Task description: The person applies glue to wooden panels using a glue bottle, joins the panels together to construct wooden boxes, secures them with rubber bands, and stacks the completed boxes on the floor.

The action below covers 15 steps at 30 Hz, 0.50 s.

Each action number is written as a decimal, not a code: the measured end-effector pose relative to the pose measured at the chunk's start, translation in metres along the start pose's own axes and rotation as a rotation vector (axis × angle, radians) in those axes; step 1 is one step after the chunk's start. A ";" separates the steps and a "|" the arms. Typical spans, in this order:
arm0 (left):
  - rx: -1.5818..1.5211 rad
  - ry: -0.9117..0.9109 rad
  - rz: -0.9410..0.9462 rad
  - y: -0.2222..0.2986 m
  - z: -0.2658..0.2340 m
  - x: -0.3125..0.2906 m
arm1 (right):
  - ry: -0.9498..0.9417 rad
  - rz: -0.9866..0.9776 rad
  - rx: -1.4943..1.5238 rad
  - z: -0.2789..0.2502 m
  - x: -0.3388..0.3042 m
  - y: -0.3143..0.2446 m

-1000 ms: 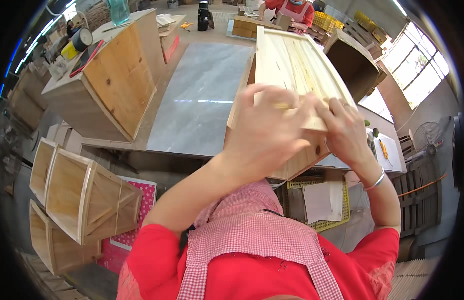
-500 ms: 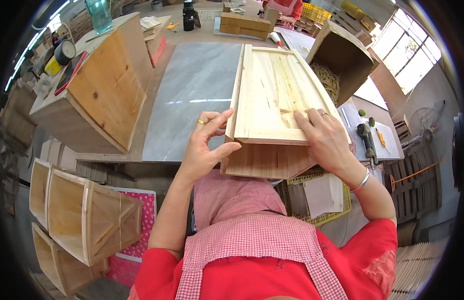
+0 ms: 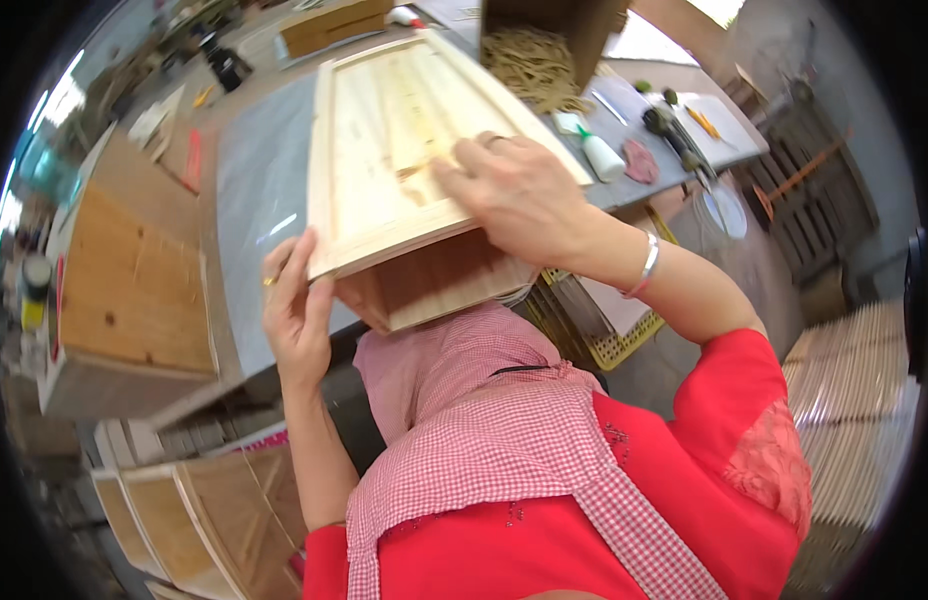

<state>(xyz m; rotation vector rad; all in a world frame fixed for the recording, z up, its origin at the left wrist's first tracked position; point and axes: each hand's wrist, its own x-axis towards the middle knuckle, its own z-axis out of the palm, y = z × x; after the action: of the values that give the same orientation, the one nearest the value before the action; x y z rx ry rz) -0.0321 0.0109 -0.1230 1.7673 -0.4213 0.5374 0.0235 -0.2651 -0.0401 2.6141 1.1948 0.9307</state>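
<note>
The wooden box (image 3: 439, 275) lies btwn. the two hands, its rimmed panel (image 3: 384, 130) facing up and its open end toward the person, prob. so that the near edges are easy to reach. The left hand (image 3: 298, 315) is at the near left corner, w/ thumb and forefinger parted around it; it seems to guide this corner, but how firmly it pinches, one cannot tell. The right hand (image 3: 524, 195) has its fingers half bent on top of the panel, near the right edge, prob. to keep it steady; its thumb is hidden, so a pinch underneath cannot be confirmed. Beyond the right hand, on the surface (image 3: 616, 192), are a white bottle (image 3: 602, 157), a pink cloth (image 3: 639, 160) and a dark tool (image 3: 674, 130), apart from the box, maybe b/c this side is quick to reach.
</note>
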 end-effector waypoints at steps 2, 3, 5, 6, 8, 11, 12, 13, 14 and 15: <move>0.054 -0.008 0.038 0.004 0.001 0.002 | -0.003 0.072 0.052 0.006 -0.005 -0.001; 0.060 -0.038 0.045 0.005 0.002 0.003 | 0.066 0.069 0.055 0.009 -0.009 -0.001; 0.115 -0.014 0.065 0.007 0.003 0.005 | 0.039 0.098 0.079 0.016 -0.013 -0.001; 0.122 -0.019 0.061 0.006 0.002 0.006 | 0.127 0.091 0.075 0.018 -0.013 -0.001; 0.098 -0.050 0.046 0.005 0.001 0.007 | 0.043 0.111 0.121 0.018 -0.015 -0.001; 0.206 -0.048 0.039 0.007 -0.004 0.007 | 0.045 0.105 0.267 0.003 -0.021 0.002; 0.137 -0.036 -0.001 0.009 -0.006 0.006 | 0.114 0.094 0.374 -0.007 -0.029 0.004; 0.170 -0.065 0.014 0.011 -0.009 0.006 | 0.097 0.095 0.476 -0.016 -0.037 0.011; 0.159 -0.060 0.011 0.013 -0.010 0.005 | 0.189 0.144 0.506 -0.023 -0.049 0.019; 0.128 -0.067 -0.002 0.014 -0.011 0.005 | 0.300 0.240 0.598 -0.025 -0.059 0.026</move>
<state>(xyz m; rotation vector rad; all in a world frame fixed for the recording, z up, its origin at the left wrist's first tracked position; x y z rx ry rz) -0.0368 0.0179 -0.1070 1.9120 -0.4402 0.5148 -0.0039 -0.3290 -0.0392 3.2311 1.4331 1.1962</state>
